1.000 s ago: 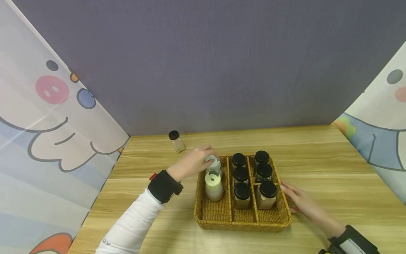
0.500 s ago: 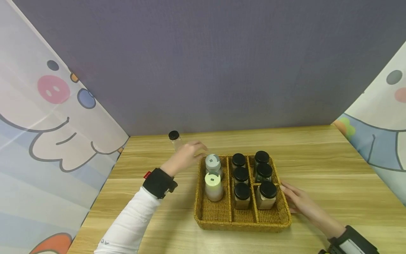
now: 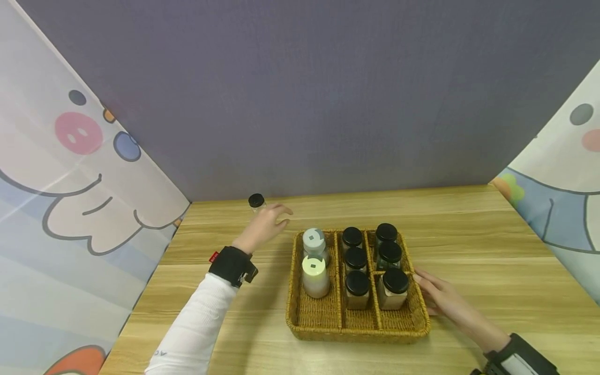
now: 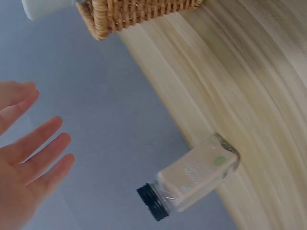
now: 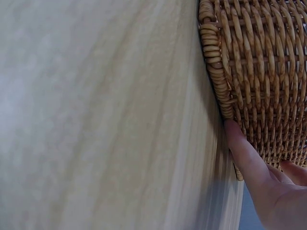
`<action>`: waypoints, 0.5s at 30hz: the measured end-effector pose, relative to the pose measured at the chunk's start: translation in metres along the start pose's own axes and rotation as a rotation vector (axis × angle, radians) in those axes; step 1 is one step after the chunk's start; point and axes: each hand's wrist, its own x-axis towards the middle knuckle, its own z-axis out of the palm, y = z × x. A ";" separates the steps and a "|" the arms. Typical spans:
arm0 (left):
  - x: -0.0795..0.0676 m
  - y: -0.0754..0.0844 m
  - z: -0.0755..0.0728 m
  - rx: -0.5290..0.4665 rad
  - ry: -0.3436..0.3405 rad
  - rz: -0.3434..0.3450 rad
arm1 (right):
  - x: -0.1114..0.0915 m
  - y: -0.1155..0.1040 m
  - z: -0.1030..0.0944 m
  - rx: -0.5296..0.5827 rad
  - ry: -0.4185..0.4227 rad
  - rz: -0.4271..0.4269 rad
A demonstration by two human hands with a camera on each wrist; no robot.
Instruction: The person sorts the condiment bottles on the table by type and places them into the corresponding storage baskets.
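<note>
In the head view my left hand [image 3: 263, 225] hovers over the table's far left part, fingers spread and holding nothing. Just beyond it stands a square jar [image 4: 196, 175] with a black lid, partly covered by the hand in the head view. My right hand [image 3: 440, 296] touches the right side of a divided wicker basket [image 3: 356, 335], its fingers laid along the woven wall [image 5: 268, 91]. Inside the basket's left compartment are a grey-white-capped bottle [image 3: 313, 239] and a pale-green-capped bottle [image 3: 316, 278], both upright.
Several black-lidded jars stand in the basket's middle and right compartments, among them a front middle jar [image 3: 358, 289] and a front right jar [image 3: 394, 289]. A grey panel [image 3: 328, 104] rises behind the wooden table [image 3: 492, 234]; cartoon-printed sheets flank both sides.
My left hand has let go of the grey-white-capped bottle in the basket and moved left to near the black-lidded jar. The right hand has stayed at the basket's side.
</note>
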 end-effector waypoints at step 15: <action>0.002 -0.028 0.009 -0.026 0.004 -0.147 | -0.001 -0.002 0.001 0.015 -0.008 -0.007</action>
